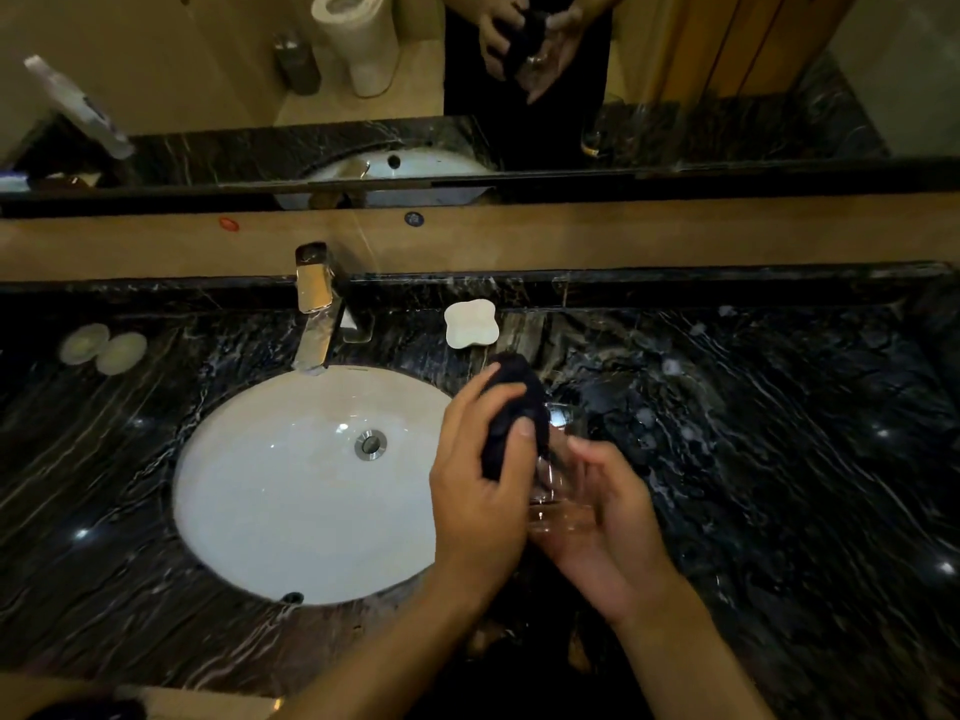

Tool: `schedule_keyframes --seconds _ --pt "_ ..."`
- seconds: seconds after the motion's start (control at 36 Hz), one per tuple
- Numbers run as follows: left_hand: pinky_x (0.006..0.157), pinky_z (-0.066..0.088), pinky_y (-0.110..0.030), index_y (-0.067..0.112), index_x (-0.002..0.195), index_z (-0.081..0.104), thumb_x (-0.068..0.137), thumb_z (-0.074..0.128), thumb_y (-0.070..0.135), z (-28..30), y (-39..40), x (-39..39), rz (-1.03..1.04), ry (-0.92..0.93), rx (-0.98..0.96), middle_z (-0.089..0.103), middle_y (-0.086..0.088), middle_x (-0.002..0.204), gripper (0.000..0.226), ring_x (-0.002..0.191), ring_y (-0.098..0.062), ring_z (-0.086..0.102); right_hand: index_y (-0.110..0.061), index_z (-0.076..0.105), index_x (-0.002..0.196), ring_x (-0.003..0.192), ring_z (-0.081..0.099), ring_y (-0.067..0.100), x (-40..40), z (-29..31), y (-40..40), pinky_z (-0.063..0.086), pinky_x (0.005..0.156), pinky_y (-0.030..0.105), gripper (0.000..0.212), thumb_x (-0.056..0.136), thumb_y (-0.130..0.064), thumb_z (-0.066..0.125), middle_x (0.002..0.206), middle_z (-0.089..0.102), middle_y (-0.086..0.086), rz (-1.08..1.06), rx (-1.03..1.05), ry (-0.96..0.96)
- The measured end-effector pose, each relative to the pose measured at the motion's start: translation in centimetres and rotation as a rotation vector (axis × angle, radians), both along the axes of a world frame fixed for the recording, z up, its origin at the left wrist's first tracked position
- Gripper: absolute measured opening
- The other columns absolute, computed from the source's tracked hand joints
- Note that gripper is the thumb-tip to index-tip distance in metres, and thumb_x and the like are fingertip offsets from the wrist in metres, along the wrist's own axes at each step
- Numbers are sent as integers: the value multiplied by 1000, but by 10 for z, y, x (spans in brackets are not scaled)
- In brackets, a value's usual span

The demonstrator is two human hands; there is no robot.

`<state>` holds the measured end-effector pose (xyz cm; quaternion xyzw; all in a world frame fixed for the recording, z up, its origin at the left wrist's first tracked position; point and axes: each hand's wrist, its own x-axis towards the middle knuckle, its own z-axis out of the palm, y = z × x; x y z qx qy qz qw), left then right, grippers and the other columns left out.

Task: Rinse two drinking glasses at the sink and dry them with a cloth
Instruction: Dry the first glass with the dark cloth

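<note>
The left hand (480, 491) grips one dark, bunched cloth (514, 413) between thumb and fingers and presses it against one clear drinking glass (553, 475), which lies cradled in the partly curled right hand (605, 522) just right of the sink (291, 491). The sink is one white oval basin with a round metal drain (370, 444), set in a black, white-veined marble surface (779, 433). One chrome faucet (314, 309), one white lobed dish (471, 323) and two pale round discs (104, 348) stand on that surface

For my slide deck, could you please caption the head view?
Left hand wipes a glass, held by the right hand, with a dark cloth.
</note>
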<state>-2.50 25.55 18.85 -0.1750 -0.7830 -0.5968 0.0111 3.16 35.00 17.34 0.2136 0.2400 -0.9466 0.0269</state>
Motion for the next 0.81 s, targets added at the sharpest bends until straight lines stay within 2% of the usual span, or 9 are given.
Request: schedule_keyframes --seconds 0.11,0.17,0.22,0.28,0.33,0.47,0.58,0.67,0.81 --pt "104 41 -17 29 119 66 95 54 31 -11 -9 17 -94 30 -86 57 8 141 28 130 -5 52 -7 68 123 91 70 28 -5 0 -1 57 79 38 51 90 -43 57 105 71 16 -114 -118 -129" --pt "105 42 -18 31 120 65 95 54 32 -16 -16 27 -121 33 -100 55 11 143 27 131 -5 51 -8 78 104 83 73 26 -4 0 2 60 70 35 50 93 -49 51 94 74 14 -134 -144 -127" --pt "108 43 -24 31 122 62 94 56 30 -20 -23 35 -166 53 -93 52 10 146 29 135 -10 49 -8 81 80 72 74 23 -5 1 6 61 61 32 51 94 -45 49 82 75 12 -119 -189 -108" --pt "110 43 -36 27 125 61 95 57 29 -27 -29 40 -214 119 -89 49 5 149 31 139 -19 47 -9 81 74 69 73 21 -3 3 8 61 61 31 47 94 -39 51 79 74 11 -84 -199 -101" --pt "111 42 -41 26 126 60 98 56 33 -31 -30 40 -219 132 -58 48 2 150 30 140 -23 45 -9 80 85 72 72 22 -4 2 8 61 64 31 38 91 -37 56 84 73 11 -44 -181 -102" --pt "109 36 -19 39 119 62 92 53 34 -17 -17 18 -64 -29 -6 48 8 146 28 136 -7 45 -9 72 119 96 72 25 -2 -2 5 60 77 36 40 88 -31 60 113 72 16 66 -105 -65" --pt "106 47 -42 39 116 63 91 54 40 -9 -11 -6 44 -219 91 62 11 130 27 123 -8 57 -5 64 130 106 67 30 1 -5 12 56 87 42 74 67 -35 85 123 67 20 171 15 -2" --pt "102 49 -44 41 114 64 90 54 40 -3 -6 -10 14 -236 77 65 9 125 26 118 -11 61 -11 58 135 107 66 31 -3 -3 7 56 84 43 80 65 -36 87 124 67 18 123 27 26" --pt "108 38 -17 33 122 62 93 54 34 -2 -5 14 -75 -45 -53 53 8 142 30 133 -3 47 -8 48 139 104 69 28 -12 -6 -4 59 77 38 107 50 -37 98 123 66 16 -159 25 -119"
